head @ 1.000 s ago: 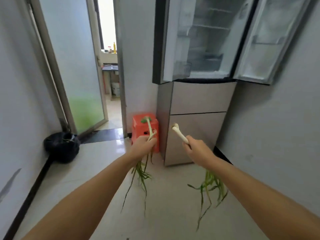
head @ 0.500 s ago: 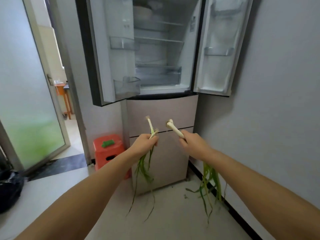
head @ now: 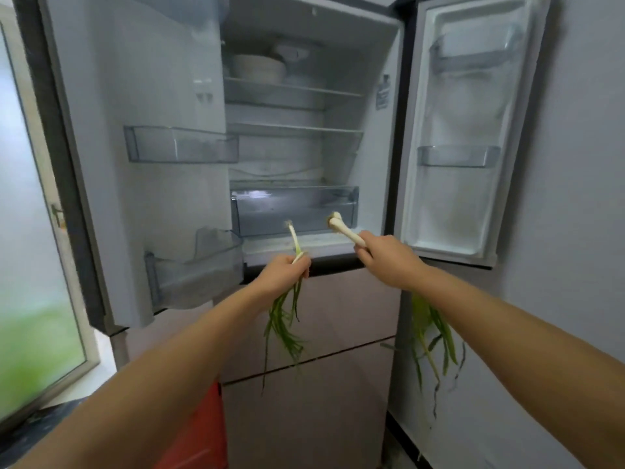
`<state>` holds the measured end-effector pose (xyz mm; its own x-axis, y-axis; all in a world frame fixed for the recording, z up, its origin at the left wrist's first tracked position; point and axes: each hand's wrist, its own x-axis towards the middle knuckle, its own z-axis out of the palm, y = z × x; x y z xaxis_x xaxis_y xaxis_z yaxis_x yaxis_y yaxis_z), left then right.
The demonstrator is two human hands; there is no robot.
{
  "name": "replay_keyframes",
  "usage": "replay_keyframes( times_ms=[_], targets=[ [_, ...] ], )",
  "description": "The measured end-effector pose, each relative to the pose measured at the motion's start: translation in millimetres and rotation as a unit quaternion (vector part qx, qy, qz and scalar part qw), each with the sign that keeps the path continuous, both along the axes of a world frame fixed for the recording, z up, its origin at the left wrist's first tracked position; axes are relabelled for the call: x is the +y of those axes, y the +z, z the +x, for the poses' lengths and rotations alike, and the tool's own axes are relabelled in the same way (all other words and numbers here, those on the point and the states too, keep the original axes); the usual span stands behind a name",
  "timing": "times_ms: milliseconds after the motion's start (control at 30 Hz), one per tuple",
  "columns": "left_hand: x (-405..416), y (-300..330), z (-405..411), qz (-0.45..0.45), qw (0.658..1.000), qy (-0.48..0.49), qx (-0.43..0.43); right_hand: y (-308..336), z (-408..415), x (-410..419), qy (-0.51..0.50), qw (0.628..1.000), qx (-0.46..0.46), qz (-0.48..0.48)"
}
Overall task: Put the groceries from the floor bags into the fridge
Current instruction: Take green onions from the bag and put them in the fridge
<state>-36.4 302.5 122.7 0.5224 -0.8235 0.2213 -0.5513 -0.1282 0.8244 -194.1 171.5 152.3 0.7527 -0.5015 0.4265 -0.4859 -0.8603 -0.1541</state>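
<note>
Both hands grip scallions, left (head: 285, 272) and right (head: 385, 257), before the open fridge (head: 314, 55); drawer (head: 294, 211) ahead.

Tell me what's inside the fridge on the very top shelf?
On the top shelf of the fridge sits a stack of pale bowls, with a white fitting above. Anything behind the bowls is hidden.

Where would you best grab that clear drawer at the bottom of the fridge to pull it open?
Probably the drawer's top front edge, reached straight from the front with fingers hooked over it. That lip runs across the full width, facing the open doors, and nothing blocks it. Both hands hold scallions, so the left hand or right hand must first be freed.
</note>
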Motion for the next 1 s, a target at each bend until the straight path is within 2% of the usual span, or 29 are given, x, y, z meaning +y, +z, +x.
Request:
replay_keyframes(
  times_ms=[400,500,567,633,733,800,933,1000],
  targets=[
    [-196.7,66.8,140.5,-0.155,0.978,0.117,0.081,131.1,195.2,-185.0,0.084,0.974,0.009,-0.209],
    [-239.7,87.6,178.4,-0.22,0.948,0.182,0.143,158.4,249.4,-213.6,0.083,0.95,0.022,-0.3],
    [-262.6,98.2,202.2,-0.269,0.916,0.218,0.202,166.8,285.8,-226.5,0.079,0.921,0.057,-0.376],
    [-284.0,106.7,229.1,-0.306,0.896,0.235,0.222,171.3,320.8,-242.4,0.081,0.891,0.096,-0.435],
    [-311.0,115.7,266.0,-0.338,0.886,0.25,0.196,173.1,365.3,-269.0,0.082,0.854,0.123,-0.5],
    [-325.0,117.1,289.0,-0.344,0.886,0.266,0.162,169.8,392.0,-286.3,0.085,0.843,0.126,-0.517],
    [-342.5,111.6,345.6,-0.281,0.906,0.305,0.083,170.2,447.7,-320.3,0.093,0.839,0.121,-0.522],
    [-346.2,104.0,371.3,-0.261,0.91,0.318,0.056,169.5,477.7,-337.0,0.104,0.852,0.11,-0.501]
  ],
)
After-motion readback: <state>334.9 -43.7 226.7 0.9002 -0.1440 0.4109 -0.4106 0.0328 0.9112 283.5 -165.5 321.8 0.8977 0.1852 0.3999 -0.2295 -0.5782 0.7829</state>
